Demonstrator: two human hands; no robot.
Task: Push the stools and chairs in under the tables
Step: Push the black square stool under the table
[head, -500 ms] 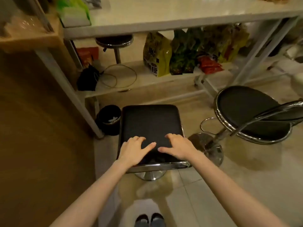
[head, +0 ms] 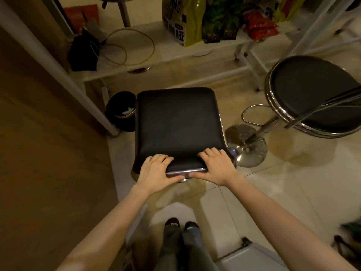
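A square black padded stool (head: pixel 178 122) with a chrome rim stands in front of me on the tiled floor, just short of the white table's lower shelf (head: pixel 175 49). My left hand (head: pixel 156 171) and my right hand (head: pixel 216 167) both grip the stool's near edge, fingers on the seat and thumbs on the chrome rim. A round black stool (head: pixel 312 90) with a chrome backrest, footring and round base (head: pixel 247 144) stands to the right, out from the table. Another stool's post (head: pixel 124 12) shows under the table at the back.
A white table leg (head: pixel 58 69) slants down at the left beside a wooden panel (head: pixel 39 153). A small black bin (head: pixel 121 110) sits left of the square stool. Snack bags (head: pixel 214 20), a cable loop and a black pouch lie on the shelf. My feet (head: pixel 181 223) are below.
Both hands slid back from the seat's top to grip its near edge. The view tilted down and closer, so the tabletop has left the frame.
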